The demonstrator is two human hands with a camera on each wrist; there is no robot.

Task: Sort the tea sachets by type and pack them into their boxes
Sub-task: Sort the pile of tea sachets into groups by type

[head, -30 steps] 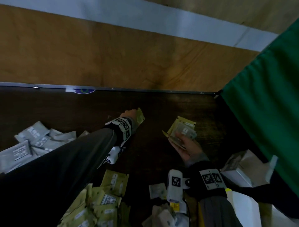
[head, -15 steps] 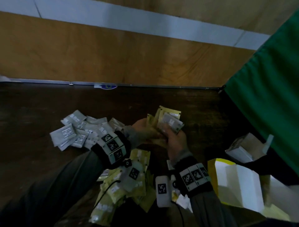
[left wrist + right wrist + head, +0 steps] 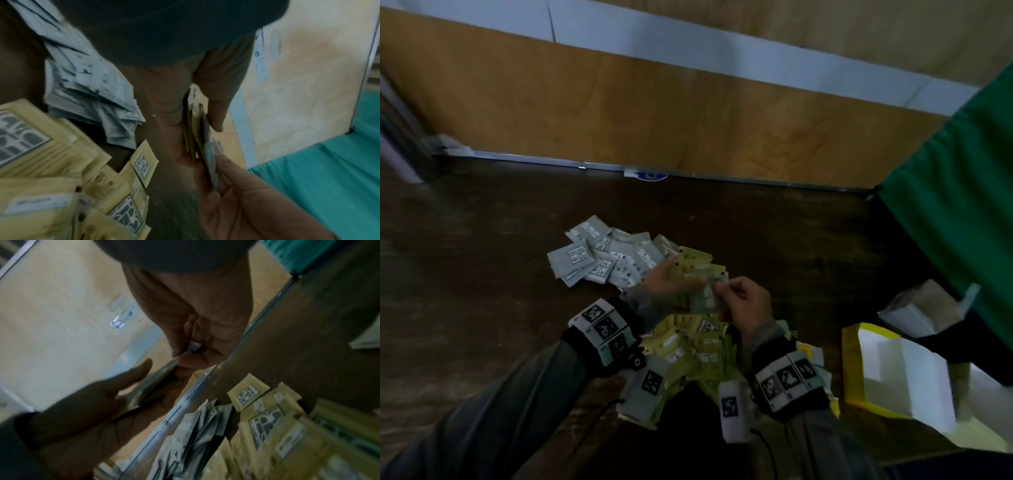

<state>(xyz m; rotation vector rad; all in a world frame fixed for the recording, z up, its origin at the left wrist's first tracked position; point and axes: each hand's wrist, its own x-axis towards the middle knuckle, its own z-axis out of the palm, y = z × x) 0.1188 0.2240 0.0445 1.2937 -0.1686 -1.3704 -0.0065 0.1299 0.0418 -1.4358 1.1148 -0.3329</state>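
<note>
Both hands meet above the middle of the dark table [image 3: 482,274]. My left hand [image 3: 671,277] grips a small stack of yellow sachets [image 3: 697,265], seen edge-on as the stack [image 3: 192,129] between thumb and fingers in the left wrist view. My right hand [image 3: 722,287] pinches a grey sachet [image 3: 705,299] at the front of that stack; the pinch shows on the grey sachet [image 3: 194,346] in the right wrist view. A pile of grey sachets [image 3: 602,260] lies left of the hands. A pile of yellow sachets [image 3: 688,346] lies under them.
An open yellow box [image 3: 851,363] with a white inside lies at the right. A white box [image 3: 907,308] lies beyond it, against a green cloth [image 3: 945,205]. A wooden panel [image 3: 654,113] stands along the table's far edge.
My left hand came back from a far reach with a yellow sachet and joined the right. The stack went from the right hand to the left; the right now pinches a grey sachet.
</note>
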